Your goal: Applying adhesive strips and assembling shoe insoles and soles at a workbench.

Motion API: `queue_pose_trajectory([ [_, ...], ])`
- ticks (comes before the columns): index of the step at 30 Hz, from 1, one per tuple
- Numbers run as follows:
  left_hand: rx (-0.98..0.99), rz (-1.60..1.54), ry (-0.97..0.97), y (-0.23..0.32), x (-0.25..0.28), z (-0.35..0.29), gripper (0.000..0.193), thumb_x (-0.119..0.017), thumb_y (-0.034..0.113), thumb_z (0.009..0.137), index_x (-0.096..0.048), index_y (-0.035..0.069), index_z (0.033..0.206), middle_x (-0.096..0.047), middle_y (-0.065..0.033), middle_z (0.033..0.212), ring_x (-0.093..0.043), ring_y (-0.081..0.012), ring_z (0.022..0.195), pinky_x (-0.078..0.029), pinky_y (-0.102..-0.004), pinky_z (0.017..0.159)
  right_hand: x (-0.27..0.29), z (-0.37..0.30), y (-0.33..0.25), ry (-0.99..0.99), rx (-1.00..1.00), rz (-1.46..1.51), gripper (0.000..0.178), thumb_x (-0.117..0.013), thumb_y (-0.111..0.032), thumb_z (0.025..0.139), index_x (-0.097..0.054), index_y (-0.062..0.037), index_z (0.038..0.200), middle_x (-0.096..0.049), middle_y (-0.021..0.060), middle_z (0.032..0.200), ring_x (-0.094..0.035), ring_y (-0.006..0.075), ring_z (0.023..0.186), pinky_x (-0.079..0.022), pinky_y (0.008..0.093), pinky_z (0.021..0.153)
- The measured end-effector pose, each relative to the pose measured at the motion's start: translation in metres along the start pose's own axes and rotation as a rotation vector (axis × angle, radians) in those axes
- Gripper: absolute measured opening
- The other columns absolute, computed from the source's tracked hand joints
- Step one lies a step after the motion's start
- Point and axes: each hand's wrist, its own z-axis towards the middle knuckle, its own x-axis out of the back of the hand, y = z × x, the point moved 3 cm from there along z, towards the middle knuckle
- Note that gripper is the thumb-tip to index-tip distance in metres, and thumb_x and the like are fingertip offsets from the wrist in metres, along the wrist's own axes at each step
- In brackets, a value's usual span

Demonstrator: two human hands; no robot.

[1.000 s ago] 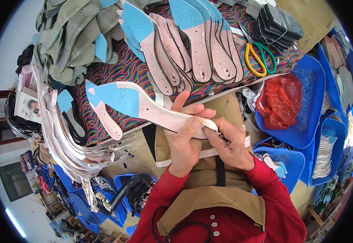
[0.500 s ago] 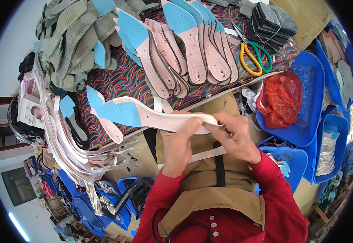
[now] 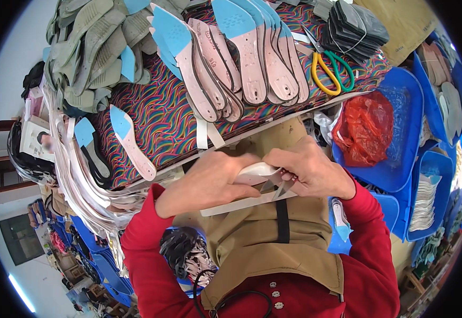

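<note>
Above my lap, both hands are closed on one shoe insole (image 3: 256, 171); only a curved white end of it shows. My left hand (image 3: 210, 177) wraps over the insole from the left and hides most of it. From the right, my right hand (image 3: 313, 172) pinches at that end, with bent fingers. A thin greyish strip (image 3: 280, 190) hangs below the right fingers; whether it is fixed to the insole I cannot tell. On the patterned cloth, a single pink insole with a blue tip (image 3: 132, 140) lies beyond my left forearm. Stacked pink-and-blue insoles (image 3: 249, 53) lie farther back.
Grey sole pieces (image 3: 98, 47) are heaped at the far left. Long white strips (image 3: 77, 169) hang over the table's left side. Scissors (image 3: 329, 69) with yellow and green handles lie near a dark bundle (image 3: 353, 29). A blue basin (image 3: 406, 122) holds red plastic (image 3: 366, 127).
The insole has turned and come in toward me, so its blue tip no longer shows. My left hand has swung over it, its elbow moving outward to the left.
</note>
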Motion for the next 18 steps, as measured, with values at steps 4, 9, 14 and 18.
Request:
queue_pose_trajectory([
  [4,0.172,-0.397,-0.398,-0.01,-0.017,-0.007,0.031,-0.073,0.019,0.074,-0.063,0.003,0.099,-0.065,-0.0103,0.085,-0.061,-0.0267,0.064,-0.046,-0.038,0.06,0.004,0.003,0.009,-0.078,0.009,0.113,0.014,-0.066,0.0,0.069,-0.068,-0.0003,0.084,-0.055,0.0014,0.059,-0.041,0.0158,0.047,-0.033,0.0251,0.048],
  [9,-0.126,0.189,0.039,0.002,0.011,-0.015,0.014,-0.067,0.013,0.076,-0.06,0.005,0.084,-0.06,-0.0096,0.072,-0.055,-0.0283,0.053,-0.043,-0.0375,0.052,0.018,0.013,0.026,-0.154,-0.227,0.719,0.009,-0.069,-0.008,0.08,-0.064,-0.0005,0.08,-0.056,-0.0005,0.06,-0.047,0.0119,0.049,-0.034,0.0252,0.048],
  [14,-0.027,0.299,0.02,0.002,0.016,-0.02,0.009,-0.064,0.01,0.076,-0.056,0.006,0.075,-0.059,-0.0099,0.07,-0.056,-0.0303,0.054,-0.044,-0.0369,0.051,0.031,0.008,0.022,-0.351,-0.387,0.665,0.011,-0.07,-0.009,0.083,-0.067,0.0005,0.079,-0.056,-0.0019,0.064,-0.045,0.0062,0.056,-0.033,0.0207,0.051],
  [18,-0.026,0.107,-0.018,0.0,0.0,-0.02,0.008,-0.064,0.01,0.081,-0.062,0.002,0.084,-0.058,-0.0112,0.068,-0.055,-0.0278,0.053,-0.044,-0.0332,0.051,0.058,-0.001,0.018,-0.052,-0.352,0.457,0.008,-0.074,0.0,0.076,-0.069,0.0012,0.083,-0.064,0.0016,0.07,-0.048,0.0059,0.059,-0.039,0.0177,0.057],
])
